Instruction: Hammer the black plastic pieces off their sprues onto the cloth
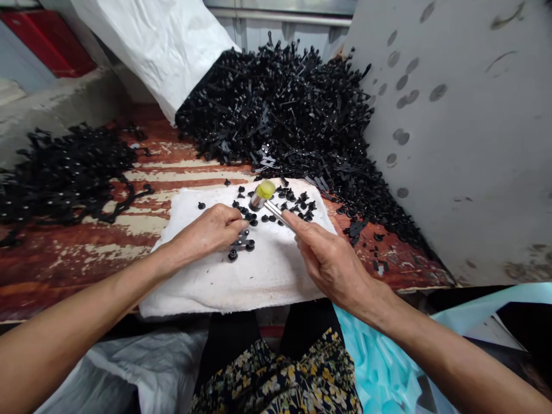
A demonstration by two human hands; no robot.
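Note:
My left hand [213, 230] rests on a white cloth pad [259, 276] with its fingers closed on a small black plastic piece with round studs [241, 244]. In my right hand [330, 261] I grip the handle of a small metal hammer with a yellow-green head [263, 194], raised just above the pad beyond my left fingers. Several small black round caps [297, 204] lie scattered on the pad's far part.
A large heap of black plastic parts [293, 115] spills from a white sack [159, 46] at the back. Another pile of black pieces [60, 172] lies at the left on the worn red table [86, 253]. A grey spotted board [466, 144] stands at the right.

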